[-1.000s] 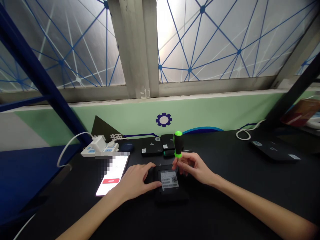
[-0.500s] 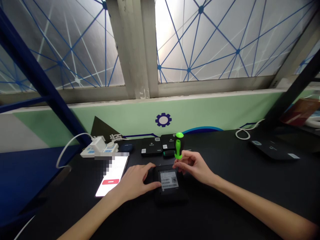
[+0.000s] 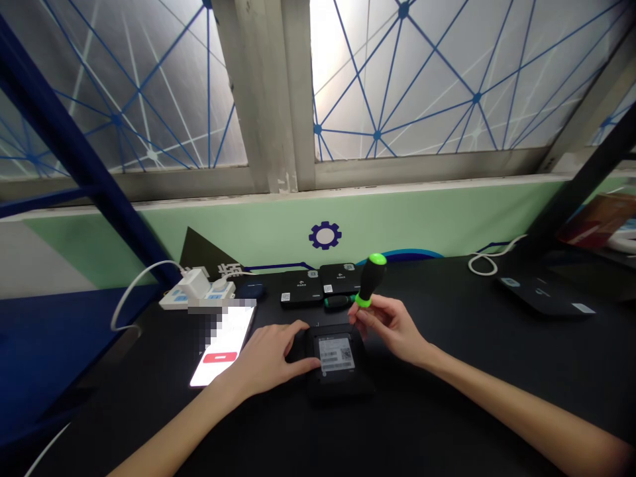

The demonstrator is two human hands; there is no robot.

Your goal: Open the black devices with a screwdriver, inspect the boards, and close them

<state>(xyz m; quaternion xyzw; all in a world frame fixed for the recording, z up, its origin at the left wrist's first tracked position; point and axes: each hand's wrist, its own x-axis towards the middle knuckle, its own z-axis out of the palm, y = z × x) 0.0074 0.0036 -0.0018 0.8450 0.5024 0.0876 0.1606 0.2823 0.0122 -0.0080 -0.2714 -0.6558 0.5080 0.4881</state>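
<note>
Two hands: right hand point(image 3: 392, 329) pinches green-handled screwdriver point(image 3: 371, 279), tip hidden; left hand point(image 3: 265, 358) open against black device point(image 3: 338, 391).

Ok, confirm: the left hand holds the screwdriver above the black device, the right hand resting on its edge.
Hands swapped: the head view shows the right hand holding the screwdriver above the black device, the left hand resting on its edge.

"What stood behind the black tabletop point(image 3: 462, 411)?"

"A pale green wall point(image 3: 124, 248) with a navy gear emblem point(image 3: 324, 235)."

"And above it?"

"Frosted windows point(image 3: 407, 79) patterned with blue lines, bright with daylight, split by a grey mullion point(image 3: 263, 93); a blue steel upright point(image 3: 64, 119) slanted across the left."
</note>
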